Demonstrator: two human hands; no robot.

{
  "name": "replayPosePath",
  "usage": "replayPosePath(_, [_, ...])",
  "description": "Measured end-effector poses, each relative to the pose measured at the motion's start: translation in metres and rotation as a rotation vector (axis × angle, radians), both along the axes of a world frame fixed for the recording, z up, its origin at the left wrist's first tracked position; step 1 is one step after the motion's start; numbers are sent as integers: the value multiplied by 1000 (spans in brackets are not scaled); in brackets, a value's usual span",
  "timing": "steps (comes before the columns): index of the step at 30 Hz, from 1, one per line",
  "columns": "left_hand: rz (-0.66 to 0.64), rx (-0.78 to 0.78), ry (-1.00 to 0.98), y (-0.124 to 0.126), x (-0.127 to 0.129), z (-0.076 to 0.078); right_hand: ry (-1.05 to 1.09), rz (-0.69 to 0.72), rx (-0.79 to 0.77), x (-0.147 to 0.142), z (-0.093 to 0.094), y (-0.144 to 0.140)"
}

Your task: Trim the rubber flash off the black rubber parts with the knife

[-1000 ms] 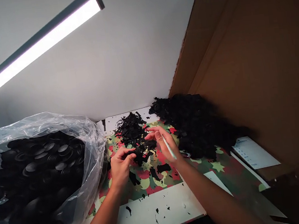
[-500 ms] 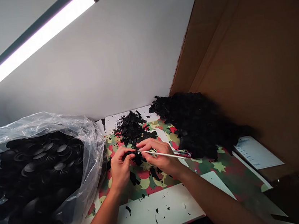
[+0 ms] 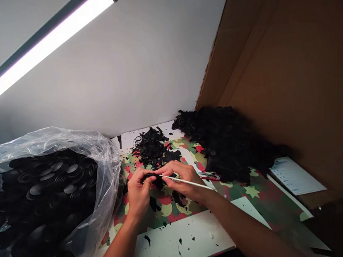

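My left hand (image 3: 138, 195) is closed on a small black piece (image 3: 148, 175), pinched between thumb and fingers; most of it is hidden. In my right hand (image 3: 184, 179) is a thin white stick (image 3: 197, 184), its tip pointing left at the black piece. The fingertips of both hands nearly meet there. Just behind them rises a heap of black scraps (image 3: 150, 145), with more shreds under the hands on the patterned sheet (image 3: 168, 210).
On the left, a clear plastic bag (image 3: 108, 169) holds many ridged black discs (image 3: 61, 175). A large pile of black pieces (image 3: 223, 143) lies back right, against a cardboard panel (image 3: 292, 68). A red-handled tool (image 3: 210, 176) lies beside my right hand. A lamp (image 3: 43, 48) hangs above.
The back end of the white stick has swung down and nearer, so it slopes more steeply. My right fingers have shifted slightly. My left hand keeps its hold on the black piece.
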State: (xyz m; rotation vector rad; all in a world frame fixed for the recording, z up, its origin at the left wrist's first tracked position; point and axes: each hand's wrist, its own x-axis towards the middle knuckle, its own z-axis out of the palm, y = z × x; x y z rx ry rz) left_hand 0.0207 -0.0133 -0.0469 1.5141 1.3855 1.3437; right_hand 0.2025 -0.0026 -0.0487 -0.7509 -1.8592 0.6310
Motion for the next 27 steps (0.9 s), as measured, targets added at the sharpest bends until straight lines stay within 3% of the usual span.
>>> replayPosePath(6, [5,-37,0,-1,1,-1,-75,-47,287,-7,-4,1])
replayPosePath(10, [17,-76,-16,-1,3,-2,-213,-155,336,-9,-2,-1])
replayPosePath(13, [29,-54,-21,-1,4,0,-209,-239,249,-5,-2,2])
replayPosePath(18, [23,15,-44,-3,3,3,55,-304,-66,1,-2,6])
replayPosePath(27, [9,63,-67,-2,2,4,242,-254,-345,-3,2,-2])
